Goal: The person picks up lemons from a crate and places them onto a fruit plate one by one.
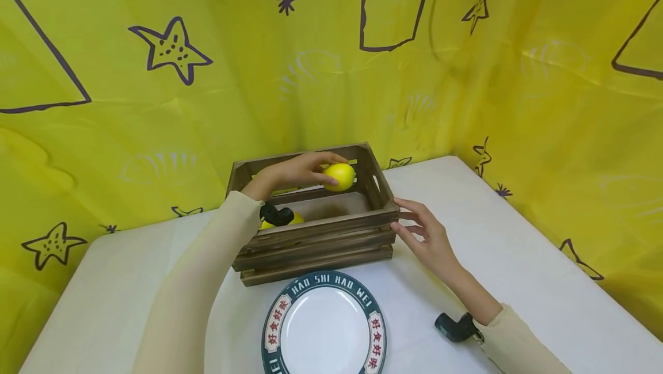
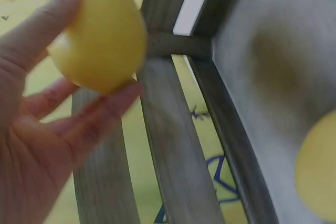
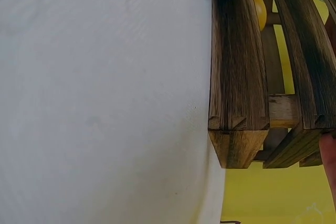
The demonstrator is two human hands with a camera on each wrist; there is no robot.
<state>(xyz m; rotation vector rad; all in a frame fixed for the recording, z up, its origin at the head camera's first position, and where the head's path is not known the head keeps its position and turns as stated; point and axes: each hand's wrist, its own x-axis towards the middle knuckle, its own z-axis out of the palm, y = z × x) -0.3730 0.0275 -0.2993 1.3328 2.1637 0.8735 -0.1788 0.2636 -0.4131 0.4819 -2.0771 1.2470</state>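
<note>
My left hand (image 1: 313, 170) holds a yellow lemon (image 1: 339, 177) between thumb and fingers, above the inside of a brown slatted wooden crate (image 1: 321, 241). In the left wrist view the same lemon (image 2: 102, 35) sits between the thumb and fingertips, raised off the crate floor. More yellow fruit (image 1: 297, 218) lies in the crate's left part, partly hidden by the wrist camera; one piece (image 2: 320, 169) shows at the right edge of the left wrist view. At the crate's front right corner, my right hand (image 1: 427, 239) touches the wood with thumb and fingertips, its fingers fairly straight.
A white plate (image 1: 325, 331) with a dark green lettered rim lies just in front of the crate, cut off by the view's lower edge. Under both is a white tabletop (image 1: 518, 247). Yellow curtain (image 1: 233, 75) with drawn stars hangs close behind and along the right side.
</note>
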